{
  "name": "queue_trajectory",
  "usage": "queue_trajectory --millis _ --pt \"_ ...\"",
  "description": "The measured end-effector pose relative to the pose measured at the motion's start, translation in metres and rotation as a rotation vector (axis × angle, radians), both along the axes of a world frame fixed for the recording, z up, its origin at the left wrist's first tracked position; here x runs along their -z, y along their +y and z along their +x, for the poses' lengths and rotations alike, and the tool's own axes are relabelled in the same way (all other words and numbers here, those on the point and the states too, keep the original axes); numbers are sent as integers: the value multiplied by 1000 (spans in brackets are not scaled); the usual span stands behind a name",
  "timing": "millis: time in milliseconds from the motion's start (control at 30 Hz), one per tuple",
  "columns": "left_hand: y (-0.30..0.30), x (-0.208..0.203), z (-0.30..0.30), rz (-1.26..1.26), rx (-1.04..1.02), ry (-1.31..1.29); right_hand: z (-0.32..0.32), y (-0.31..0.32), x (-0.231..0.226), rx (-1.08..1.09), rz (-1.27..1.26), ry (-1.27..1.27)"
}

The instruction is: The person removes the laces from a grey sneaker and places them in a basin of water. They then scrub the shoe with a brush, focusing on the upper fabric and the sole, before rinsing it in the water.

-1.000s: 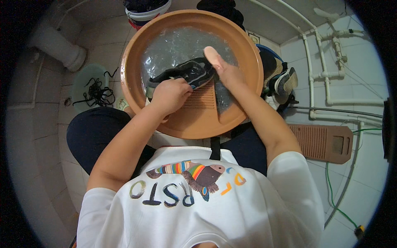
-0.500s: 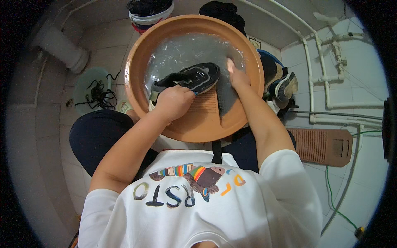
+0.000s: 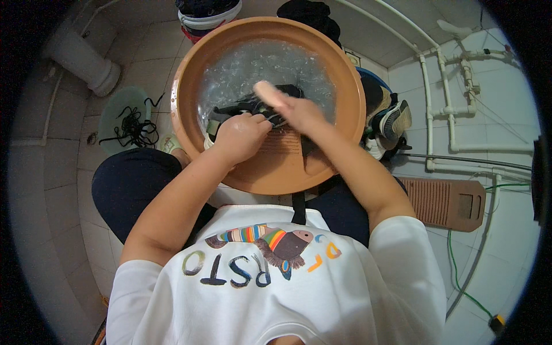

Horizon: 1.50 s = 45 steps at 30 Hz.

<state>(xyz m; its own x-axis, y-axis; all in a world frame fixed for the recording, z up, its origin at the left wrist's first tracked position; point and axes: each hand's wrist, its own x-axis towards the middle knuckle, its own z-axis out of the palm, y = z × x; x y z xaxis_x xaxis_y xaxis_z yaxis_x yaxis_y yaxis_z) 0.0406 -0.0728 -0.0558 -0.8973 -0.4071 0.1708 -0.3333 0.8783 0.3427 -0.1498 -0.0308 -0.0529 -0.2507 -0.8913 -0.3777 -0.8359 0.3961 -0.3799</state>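
Note:
A dark sneaker (image 3: 230, 110) with grey and white parts rests in the orange-brown washtub (image 3: 183, 129), against the ribbed washboard (image 3: 282, 146) moulded into its near side. My left hand (image 3: 240, 137) is closed on the shoe's near edge. Over the shoe, my right hand (image 3: 302, 117) grips a pale oblong brush (image 3: 267, 93), smeared by motion; its bristles do not show. The brush and my right hand cover much of the sneaker's toe end. Cloudy, bubbly water (image 3: 253, 57) fills the far part of the tub.
Left of the tub, a pale green basin (image 3: 109, 118) holds black laces (image 3: 137, 129). More shoes (image 3: 394, 122) sit in a blue container at right. A brown washboard (image 3: 445, 202) lies at lower right. White pipes (image 3: 428, 109) line the right wall. A white bucket (image 3: 210, 22) stands beyond the tub.
My right hand has moved left with the brush, from the water at the tub's right to over the shoe. The left hand keeps its hold. More bubbles show on the water.

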Motion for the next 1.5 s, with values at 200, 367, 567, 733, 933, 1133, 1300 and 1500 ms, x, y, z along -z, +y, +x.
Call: queue_trajectory --millis 200,367,567,733,933,1133,1300,1500 --pt "2 -11 -5 38 -325 -17 -93 25 51 386 -70 66" --pt "-16 -30 -3 106 -354 39 -119 56 34 299 -191 -270" --pt "-22 -60 -9 1018 -610 602 -164 111 -64 564 -539 -382" --pt "-25 -43 -7 1779 -740 745 -239 171 -47 644 -355 -441" --pt "-12 -15 1 1935 -775 611 -269 220 56 553 232 -450" --pt "7 -34 -4 1333 -791 264 -271 212 212 163 294 109" --pt "5 -23 0 1163 -885 147 -236 201 229 149 407 230" --pt "-6 -13 8 1130 -901 82 -246 216 215 204 391 239"
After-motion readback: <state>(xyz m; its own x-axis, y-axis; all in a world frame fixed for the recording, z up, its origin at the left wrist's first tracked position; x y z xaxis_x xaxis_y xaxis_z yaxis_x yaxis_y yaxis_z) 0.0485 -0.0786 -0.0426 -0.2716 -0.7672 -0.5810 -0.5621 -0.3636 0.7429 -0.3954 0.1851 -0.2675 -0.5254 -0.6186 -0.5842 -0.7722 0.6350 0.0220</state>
